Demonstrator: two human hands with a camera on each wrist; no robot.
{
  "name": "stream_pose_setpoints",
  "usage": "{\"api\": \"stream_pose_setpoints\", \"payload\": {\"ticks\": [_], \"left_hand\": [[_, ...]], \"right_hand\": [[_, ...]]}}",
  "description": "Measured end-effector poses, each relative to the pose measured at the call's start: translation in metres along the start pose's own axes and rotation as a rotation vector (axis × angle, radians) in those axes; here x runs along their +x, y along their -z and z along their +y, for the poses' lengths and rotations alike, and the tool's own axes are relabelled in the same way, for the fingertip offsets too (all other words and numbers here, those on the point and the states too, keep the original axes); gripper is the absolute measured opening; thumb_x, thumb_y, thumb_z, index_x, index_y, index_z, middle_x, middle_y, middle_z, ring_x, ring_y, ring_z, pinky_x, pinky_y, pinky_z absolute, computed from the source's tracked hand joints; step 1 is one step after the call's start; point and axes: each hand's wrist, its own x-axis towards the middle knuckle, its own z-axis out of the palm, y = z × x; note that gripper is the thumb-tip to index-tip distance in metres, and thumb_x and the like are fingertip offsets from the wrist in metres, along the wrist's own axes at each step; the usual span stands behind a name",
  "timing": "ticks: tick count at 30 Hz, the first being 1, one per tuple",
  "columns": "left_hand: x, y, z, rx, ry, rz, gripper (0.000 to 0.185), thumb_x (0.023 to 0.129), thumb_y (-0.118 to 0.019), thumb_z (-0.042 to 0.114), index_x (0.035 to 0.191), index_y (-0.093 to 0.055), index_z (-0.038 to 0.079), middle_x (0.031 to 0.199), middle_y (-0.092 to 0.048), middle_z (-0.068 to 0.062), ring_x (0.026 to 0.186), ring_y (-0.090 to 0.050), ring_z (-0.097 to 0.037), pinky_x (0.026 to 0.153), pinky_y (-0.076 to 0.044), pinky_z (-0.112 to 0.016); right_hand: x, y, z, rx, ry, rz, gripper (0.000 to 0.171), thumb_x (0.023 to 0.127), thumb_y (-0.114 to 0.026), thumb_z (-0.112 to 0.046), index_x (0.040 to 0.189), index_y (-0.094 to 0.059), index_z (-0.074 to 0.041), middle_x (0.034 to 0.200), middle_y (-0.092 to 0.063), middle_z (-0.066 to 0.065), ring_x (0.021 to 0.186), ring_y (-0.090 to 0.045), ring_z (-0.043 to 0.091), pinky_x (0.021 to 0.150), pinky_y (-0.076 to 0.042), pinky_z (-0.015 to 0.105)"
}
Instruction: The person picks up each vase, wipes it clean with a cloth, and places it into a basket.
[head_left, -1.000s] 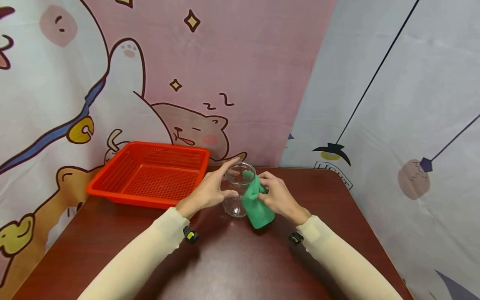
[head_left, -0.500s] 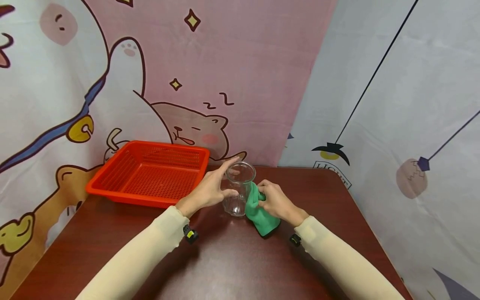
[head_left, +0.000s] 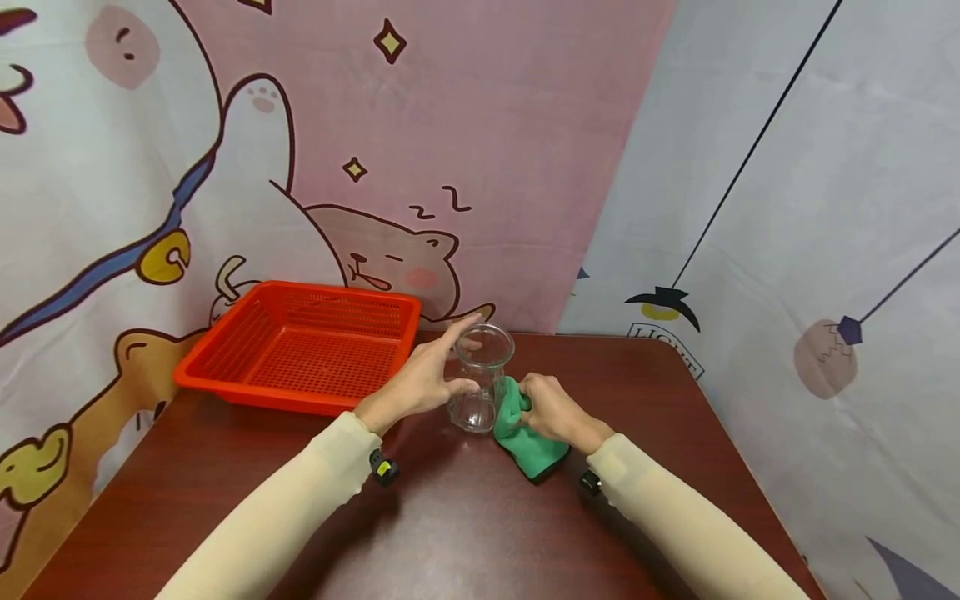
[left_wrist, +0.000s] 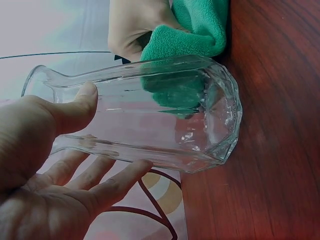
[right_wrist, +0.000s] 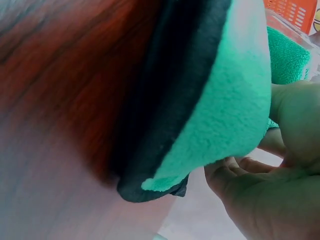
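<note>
A clear glass vase (head_left: 476,410) with a flared rim and faceted base stands upright on the table. My left hand (head_left: 420,379) holds it from the left; in the left wrist view the thumb lies on one side and the fingers (left_wrist: 112,182) on the other. In my right hand (head_left: 557,408) is a bunched green cloth (head_left: 534,454) with a dark edge. The cloth is against the right side of the vase, low down, and shows green through the glass. The right fingertips are partly hidden by cloth.
An orange-red plastic basket (head_left: 300,403) with perforated walls stands at the back left, just beyond my left hand. The dark reddish-brown table (head_left: 465,517) ends against a cartoon-printed backdrop (head_left: 510,208) behind and to the right.
My right hand has moved the cloth down the vase's side, from near the rim to lower on the body, and slightly right. The left hand and the vase stay put.
</note>
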Motion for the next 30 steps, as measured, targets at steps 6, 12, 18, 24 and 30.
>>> {"api": "stream_pose_setpoints", "payload": {"ticks": [6,12,18,24,30], "left_hand": [[-0.003,0.001,0.011,0.009,0.060,-0.016,0.117,0.095,-0.098,0.009,0.185,-0.029,0.033,0.155,-0.077,-0.016,0.142,-0.075,-0.040,0.119,-0.061,-0.061],[-0.003,0.000,0.013,0.012,0.094,-0.023,0.116,0.095,-0.097,0.008,0.185,-0.028,0.030,0.158,-0.075,-0.017,0.144,-0.074,-0.041,0.119,-0.061,-0.061],[0.001,0.000,0.017,0.002,0.085,-0.027,0.115,0.096,-0.096,0.008,0.185,-0.027,0.031,0.159,-0.073,-0.019,0.143,-0.075,-0.045,0.112,-0.066,-0.057],[0.001,0.001,0.016,-0.020,0.093,-0.031,0.114,0.097,-0.096,0.007,0.185,-0.028,0.031,0.159,-0.073,-0.019,0.144,-0.075,-0.047,0.109,-0.067,-0.059],[-0.001,0.002,0.015,-0.017,0.093,-0.036,0.115,0.097,-0.096,0.009,0.185,-0.027,0.032,0.159,-0.073,-0.019,0.144,-0.075,-0.046,0.115,-0.064,-0.061]], "right_hand": [[0.000,-0.001,-0.002,0.037,-0.049,-0.023,0.024,0.086,-0.106,-0.015,0.099,-0.086,-0.021,0.102,-0.081,0.000,0.105,-0.074,0.017,0.094,-0.064,0.039],[-0.001,-0.003,-0.001,0.085,-0.094,-0.043,0.025,0.090,-0.102,-0.013,0.109,-0.088,-0.022,0.107,-0.079,0.001,0.102,-0.068,0.012,0.090,-0.059,0.034],[-0.002,0.001,0.002,0.106,-0.099,-0.030,0.023,0.093,-0.096,-0.005,0.103,-0.086,-0.023,0.106,-0.078,0.002,0.098,-0.062,0.012,0.088,-0.054,0.034],[-0.002,0.000,0.003,0.120,-0.092,-0.023,0.023,0.096,-0.093,-0.002,0.109,-0.086,-0.019,0.113,-0.080,0.006,0.100,-0.063,0.014,0.088,-0.054,0.035],[-0.004,-0.003,0.001,0.125,-0.100,0.017,0.024,0.095,-0.095,-0.005,0.114,-0.088,-0.017,0.128,-0.083,0.014,0.117,-0.074,0.022,0.095,-0.061,0.040]]}}
